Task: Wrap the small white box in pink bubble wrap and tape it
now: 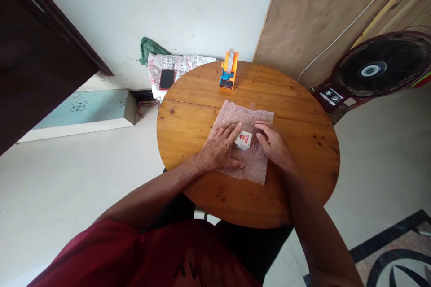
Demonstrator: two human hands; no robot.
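Head view: small white box (pixel 244 140) with red label sits on a bubble wrap sheet (pixel 251 119), mid round wooden table (pixel 188 116). Left hand (pixel 220 147) lies flat on the wrap, fingers spread, index tip touching the box's left edge. Right hand (pixel 274 143) rests palm-down, fingers loosely extended, at the box's right side. Orange tape dispenser (pixel 229 70) stands at the far edge. Fan (pixel 380 65) right.

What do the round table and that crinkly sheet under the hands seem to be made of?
The round table looks like varnished wood: grain, knots and plank seams show under a soft sheen. The sheet seems to be clear plastic bubble wrap, its surface dotted with small bubbles and the wood showing faintly through.
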